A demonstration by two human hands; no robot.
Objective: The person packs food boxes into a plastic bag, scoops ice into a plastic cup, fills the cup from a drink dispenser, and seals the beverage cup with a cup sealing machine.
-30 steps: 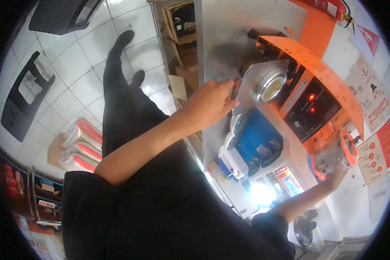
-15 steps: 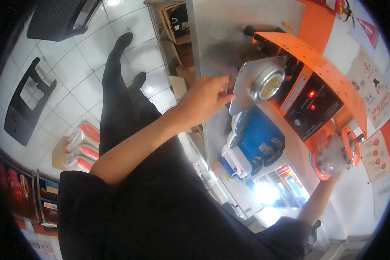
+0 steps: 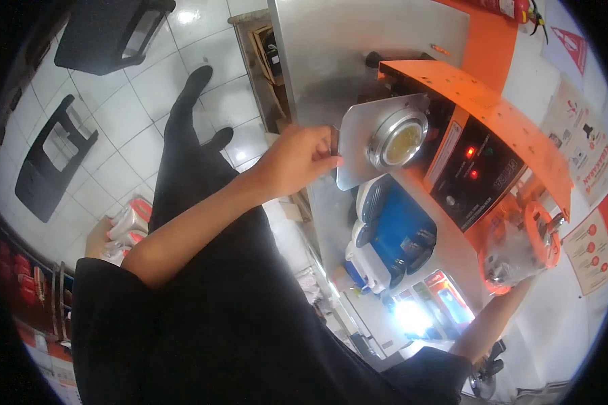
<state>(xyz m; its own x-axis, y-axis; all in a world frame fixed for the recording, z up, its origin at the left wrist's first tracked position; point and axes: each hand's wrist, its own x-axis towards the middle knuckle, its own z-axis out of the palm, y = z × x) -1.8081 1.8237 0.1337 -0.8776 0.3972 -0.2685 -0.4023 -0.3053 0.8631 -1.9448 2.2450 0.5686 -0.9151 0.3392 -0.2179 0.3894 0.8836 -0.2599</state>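
My left hand is closed on the handle of a flat metal tray, thumb along its edge. The tray juts out from an orange cup sealing machine. In the tray's round metal ring sits a cup whose top looks yellowish. My right forearm reaches up to the machine's far side, by a roll of clear film with orange end discs. That roll and its loose film hide the fingers of my right hand, so I cannot see what it touches.
Two red lights glow on the machine's black panel. Blue trays or containers and a bright screen are on the metal counter. Black stools stand on the tiled floor. A fire extinguisher hangs at the upper right.
The whole view has shifted a little. The tray with the cup appears slightly farther out from the machine, my left hand still on its handle. My right arm stays by the film roll.
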